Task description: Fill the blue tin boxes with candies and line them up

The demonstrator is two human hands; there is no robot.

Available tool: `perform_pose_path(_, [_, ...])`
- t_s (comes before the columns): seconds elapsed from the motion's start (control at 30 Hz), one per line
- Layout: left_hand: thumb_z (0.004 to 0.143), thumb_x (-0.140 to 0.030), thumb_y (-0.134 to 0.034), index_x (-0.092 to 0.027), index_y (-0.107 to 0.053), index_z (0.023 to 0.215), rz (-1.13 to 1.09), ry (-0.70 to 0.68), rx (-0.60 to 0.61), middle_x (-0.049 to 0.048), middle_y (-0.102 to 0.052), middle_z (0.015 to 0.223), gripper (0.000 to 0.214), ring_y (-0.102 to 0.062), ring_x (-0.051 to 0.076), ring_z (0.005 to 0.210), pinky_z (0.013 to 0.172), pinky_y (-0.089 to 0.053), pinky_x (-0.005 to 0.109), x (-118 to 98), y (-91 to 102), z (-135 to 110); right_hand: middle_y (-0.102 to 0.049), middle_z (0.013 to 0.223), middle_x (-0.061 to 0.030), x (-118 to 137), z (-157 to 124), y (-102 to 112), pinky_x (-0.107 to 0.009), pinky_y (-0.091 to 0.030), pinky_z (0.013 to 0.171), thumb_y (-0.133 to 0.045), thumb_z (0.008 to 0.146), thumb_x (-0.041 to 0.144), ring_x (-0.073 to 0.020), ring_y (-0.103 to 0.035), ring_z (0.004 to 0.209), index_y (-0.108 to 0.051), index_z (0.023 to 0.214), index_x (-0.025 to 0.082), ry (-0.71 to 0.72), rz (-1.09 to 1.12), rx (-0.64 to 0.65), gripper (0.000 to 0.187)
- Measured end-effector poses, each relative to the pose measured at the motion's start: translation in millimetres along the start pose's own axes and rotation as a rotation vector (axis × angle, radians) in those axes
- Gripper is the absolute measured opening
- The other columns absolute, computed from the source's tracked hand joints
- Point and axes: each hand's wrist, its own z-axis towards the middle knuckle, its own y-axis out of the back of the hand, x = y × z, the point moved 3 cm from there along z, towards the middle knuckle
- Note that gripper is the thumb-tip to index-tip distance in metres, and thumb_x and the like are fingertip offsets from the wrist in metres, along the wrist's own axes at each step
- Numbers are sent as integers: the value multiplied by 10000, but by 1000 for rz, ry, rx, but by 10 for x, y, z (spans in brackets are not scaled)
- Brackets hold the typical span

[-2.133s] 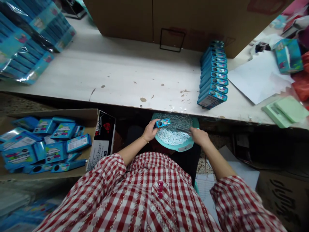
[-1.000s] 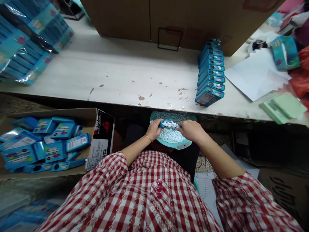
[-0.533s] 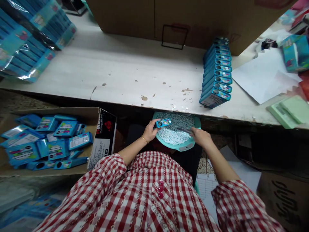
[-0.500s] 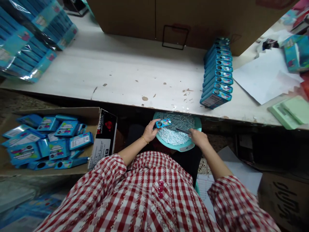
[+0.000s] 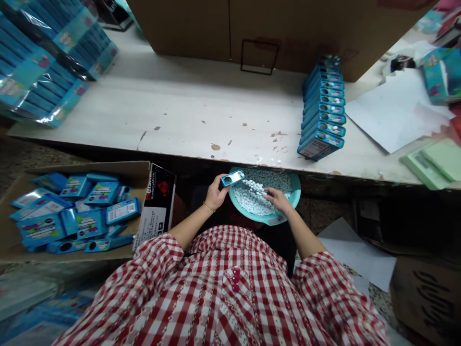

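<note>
My left hand point(image 5: 215, 196), with a thin bracelet at the wrist, is closed around a small blue box point(image 5: 232, 178) over the left rim of a turquoise basin point(image 5: 296, 193). The end of the box that faces up looks pale and shiny. Small white pellets point(image 5: 259, 207) fill much of the basin. Over them my right hand point(image 5: 279, 199) grips a scoop heaped with pellets point(image 5: 255, 187), its tip close to the box. The heap and my fingers hide most of the scoop.
On the left, an open carton point(image 5: 150, 192) holds several blue boxes. A row of blue boxes point(image 5: 322, 110) stands on the white table point(image 5: 187, 110), in front of a big cardboard box point(image 5: 194, 29). Wrapped packs point(image 5: 46, 62) lie at far left, papers point(image 5: 385, 115) and a pale green case point(image 5: 432, 163) at right.
The scoop has come up out of the pellets, loaded, and moved left toward the box. My left hand has shifted slightly left and tilted the box.
</note>
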Motion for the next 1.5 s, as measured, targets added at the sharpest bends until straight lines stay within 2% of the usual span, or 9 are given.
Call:
perform_pose_path(0.17, [765, -258, -558, -158, -515, 1094, 45, -17, 58, 79, -610, 1050, 347, -577, 200, 959, 882, -445, 342, -81, -164, 50, -655, 894, -60, 316, -232, 458, -272, -464, 685, -538, 740, 405, -167, -582, 765, -601, 1066, 107, 2, 66, 76, 445])
perform_pose_path(0.3, [758, -216, -529, -151, -519, 1113, 107, -64, 159, 102, -598, 1103, 361, -554, 228, 1024, 917, -423, 370, -156, -381, 64, -659, 1019, -65, 826, -315, 706, -292, -447, 790, -507, 796, 373, -197, -594, 911, -622, 1085, 179, 42, -194, 137, 367])
perform_pose_path(0.47, [764, -192, -497, -155, -511, 1145, 207, -85, 243, 112, -584, 1144, 383, -526, 255, 1082, 979, -357, 445, -229, -556, 31, -665, 987, -107, 1456, -321, 677, -369, -449, 770, -442, 843, 346, -263, -610, 928, -662, 1010, 223, -82, -816, 209, 302])
perform_pose_path(0.63, [763, -181, -491, -148, -507, 1150, 209, -99, 248, 120, -582, 1146, 388, -525, 260, 1080, 981, -348, 461, -220, -549, 3, -659, 926, -145, 1756, -370, 604, -368, -462, 677, -402, 868, 303, -276, -637, 821, -652, 996, 164, -38, -1020, 215, 313])
perform_pose_path(0.87, [767, -215, -532, -171, -505, 1125, 23, -155, 198, 92, -597, 1089, 361, -557, 215, 1023, 910, -439, 373, -339, -429, 13, -613, 1114, -41, 1551, -514, 920, -281, -469, 733, -539, 817, 389, -191, -608, 919, -524, 1217, 264, 100, -813, -17, 419])
perform_pose_path(1.07, [783, -266, -562, -162, -528, 1131, -101, -239, 327, 98, -631, 1022, 364, -593, 226, 951, 871, -473, 372, -937, -630, 219, -561, 1204, -42, 1553, -507, 1006, -239, -455, 758, -541, 801, 226, -172, -559, 1011, -477, 1254, 239, 266, -791, -89, 458])
perform_pose_path(1.2, [739, -324, -647, -195, -378, 1319, -224, -232, 272, 139, -482, 1306, 652, -491, 266, 1179, 998, -403, 404, -1253, -738, 451, -605, 1100, -71, 1409, -454, 1442, -273, -447, 796, -468, 819, 205, -191, -570, 972, -545, 1135, 187, 265, -746, -260, 325])
perform_pose_path(1.37, [774, -275, -605, -205, -385, 1314, -309, -187, 327, 138, -543, 1232, 587, -613, 207, 989, 905, -482, 383, -1222, -738, 490, -580, 1177, -71, 1009, -303, 1956, -302, -440, 850, -450, 849, 239, -206, -524, 1083, -548, 1144, 197, 254, -811, -448, 314])
perform_pose_path(1.5, [782, -254, -583, -175, -479, 1223, -255, -124, 308, 122, -603, 1123, 460, -645, 186, 887, 845, -517, 361, -1025, -577, 401, -486, 1315, -45, 847, -268, 1962, -274, -473, 721, -445, 858, 251, -206, -530, 1069, -552, 1162, 230, 177, -936, -554, 323])
